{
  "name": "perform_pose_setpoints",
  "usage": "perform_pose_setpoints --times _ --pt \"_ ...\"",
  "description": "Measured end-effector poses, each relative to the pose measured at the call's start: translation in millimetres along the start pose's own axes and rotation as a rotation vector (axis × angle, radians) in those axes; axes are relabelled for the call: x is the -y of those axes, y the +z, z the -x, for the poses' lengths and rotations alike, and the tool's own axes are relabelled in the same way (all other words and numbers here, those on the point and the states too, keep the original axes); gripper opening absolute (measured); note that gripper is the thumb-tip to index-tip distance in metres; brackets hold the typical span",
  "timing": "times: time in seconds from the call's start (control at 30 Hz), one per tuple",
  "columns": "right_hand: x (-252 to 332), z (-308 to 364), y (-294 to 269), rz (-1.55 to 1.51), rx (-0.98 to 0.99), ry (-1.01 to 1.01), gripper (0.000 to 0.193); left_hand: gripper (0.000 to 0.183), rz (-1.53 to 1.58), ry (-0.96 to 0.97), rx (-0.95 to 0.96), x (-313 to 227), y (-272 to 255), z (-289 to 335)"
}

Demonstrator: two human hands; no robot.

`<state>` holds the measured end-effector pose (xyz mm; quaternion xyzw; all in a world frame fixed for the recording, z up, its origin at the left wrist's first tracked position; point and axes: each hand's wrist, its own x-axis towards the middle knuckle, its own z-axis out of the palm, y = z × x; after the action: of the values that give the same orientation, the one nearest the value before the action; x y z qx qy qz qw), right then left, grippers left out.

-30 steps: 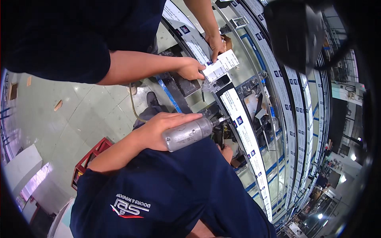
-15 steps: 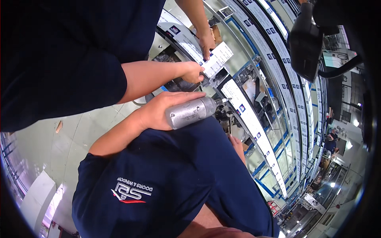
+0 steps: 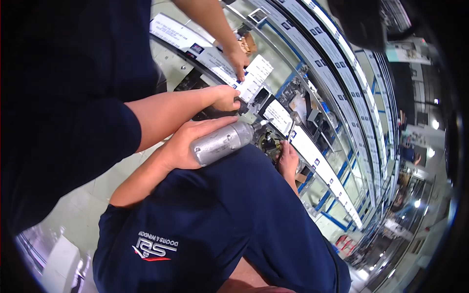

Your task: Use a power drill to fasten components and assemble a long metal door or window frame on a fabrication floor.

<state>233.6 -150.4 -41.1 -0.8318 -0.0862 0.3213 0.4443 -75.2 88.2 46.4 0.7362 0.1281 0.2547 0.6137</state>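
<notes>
My left hand [image 3: 183,146] is wrapped round a dented grey squeeze bottle [image 3: 222,143] with a narrow pale nozzle. The bottle lies tilted in front of my body, its nozzle toward the joint in a white film-covered profile [image 3: 312,151]. My right hand [image 3: 288,158] is closed on a thin tool [image 3: 292,128] with a rounded end, upright beside the profile; its kind is unclear. Across from me, a co-worker's near hand [image 3: 226,99] grips the profile's end, and their far hand [image 3: 237,61] presses a short white printed piece [image 3: 255,75].
Long wrapped profiles [image 3: 337,68] lie side by side on a blue frame [image 3: 342,222] to the right. Tools and scraps [image 3: 312,110] lie under the profile. The co-worker's dark sleeve [image 3: 93,132] fills the left. A dark object [image 3: 359,24] hangs at upper right.
My right hand has come up beside the profile, showing the thin tool. The bottle sits slightly farther left in view. The co-worker's hands stay on the white pieces.
</notes>
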Motion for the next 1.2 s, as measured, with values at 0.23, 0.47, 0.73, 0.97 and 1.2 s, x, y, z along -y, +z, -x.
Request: perform_pose_setpoints --times 0.23,0.47,0.73,0.97,1.2 --pt "-20.0 -13.3 23.4 0.064 -0.023 -0.204 0.024 0.076 -0.019 -0.080 -0.015 -6.9 -5.6 3.0" --pt "-40.5 4.0 14.2 -0.637 0.146 -0.028 0.028 0.076 -0.045 -0.067 0.059 -2.1 -7.7 -5.9" --pt "-57.3 2.5 -1.4 -1.608 0.484 0.275 0.029 0.080 -0.069 -0.049 0.140 -6.0 -11.7 -14.3" --pt "-39.2 -13.8 51.5 -1.619 0.551 0.280 0.027 0.078 -0.052 -0.109 0.115 -5.2 -14.0 -7.3" --pt "-15.8 -35.6 70.5 -1.432 0.669 0.372 0.029 0.075 -0.084 -0.098 0.119 -9.7 -25.4 0.3"
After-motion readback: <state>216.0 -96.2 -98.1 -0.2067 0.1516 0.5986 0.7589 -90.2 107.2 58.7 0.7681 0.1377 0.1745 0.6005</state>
